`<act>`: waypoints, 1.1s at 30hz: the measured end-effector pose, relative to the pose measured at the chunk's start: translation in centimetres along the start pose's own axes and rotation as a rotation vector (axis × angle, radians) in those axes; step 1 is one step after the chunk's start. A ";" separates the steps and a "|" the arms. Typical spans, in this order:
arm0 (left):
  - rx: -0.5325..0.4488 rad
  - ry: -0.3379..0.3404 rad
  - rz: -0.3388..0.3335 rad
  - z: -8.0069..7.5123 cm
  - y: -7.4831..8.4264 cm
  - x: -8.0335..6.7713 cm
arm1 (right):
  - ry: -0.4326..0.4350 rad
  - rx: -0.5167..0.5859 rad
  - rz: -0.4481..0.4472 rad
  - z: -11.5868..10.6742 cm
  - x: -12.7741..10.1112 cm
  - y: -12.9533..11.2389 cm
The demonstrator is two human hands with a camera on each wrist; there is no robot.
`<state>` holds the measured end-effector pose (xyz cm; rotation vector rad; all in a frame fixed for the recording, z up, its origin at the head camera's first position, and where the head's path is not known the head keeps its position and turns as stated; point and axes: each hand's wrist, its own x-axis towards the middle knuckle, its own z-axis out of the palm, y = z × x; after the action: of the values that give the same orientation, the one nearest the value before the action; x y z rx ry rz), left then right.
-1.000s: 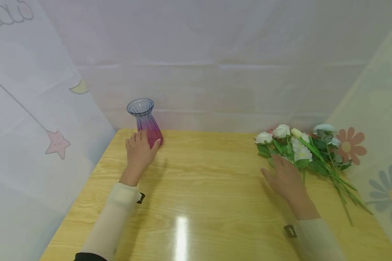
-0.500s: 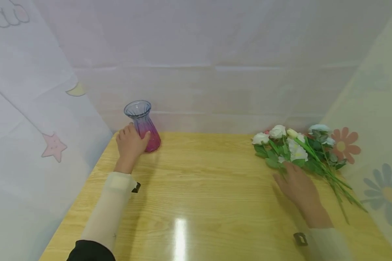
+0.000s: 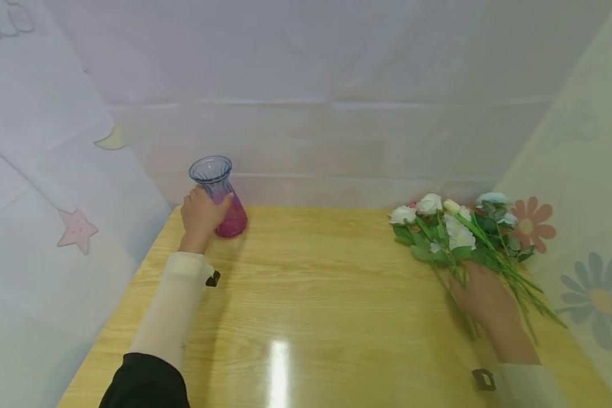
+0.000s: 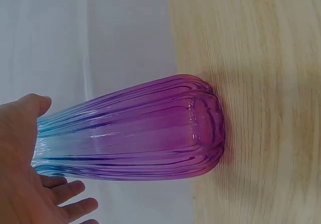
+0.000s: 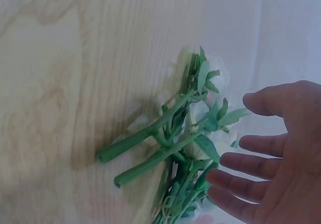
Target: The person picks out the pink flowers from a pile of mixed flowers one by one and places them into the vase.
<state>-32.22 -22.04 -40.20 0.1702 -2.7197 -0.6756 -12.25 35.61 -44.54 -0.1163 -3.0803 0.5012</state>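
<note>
Holding vase [image 3: 234, 219], mid-left: left grip [image 3: 200, 212]. Right grip [image 3: 484, 293], fingers straight and empty, is nearer flowers [image 3: 460, 233], stems [image 3: 512, 273] running toward head view's lower right.

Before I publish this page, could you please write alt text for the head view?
A person's left hand grips a ribbed glass vase, blue at the top and magenta below, at the back left of a wood-grain table. Towards the right, their right hand is at a flower pile including white roses and a pale tulip.
</note>
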 end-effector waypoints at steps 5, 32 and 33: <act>-0.099 -0.013 -0.067 -0.1 -0.2 0.5 | -0.049 0.020 0.019 0.0 -0.1 0.6; -0.449 0.036 -0.210 1.6 -0.7 1.9 | -0.250 -0.022 0.082 1.9 -0.5 2.6; -0.454 0.035 -0.210 1.7 -0.6 1.9 | -0.260 -0.020 0.090 1.9 -0.6 2.6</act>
<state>-34.60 -22.22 -41.37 0.3527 -2.4567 -1.3119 -11.57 37.44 -47.17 -0.2065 -3.3464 0.5289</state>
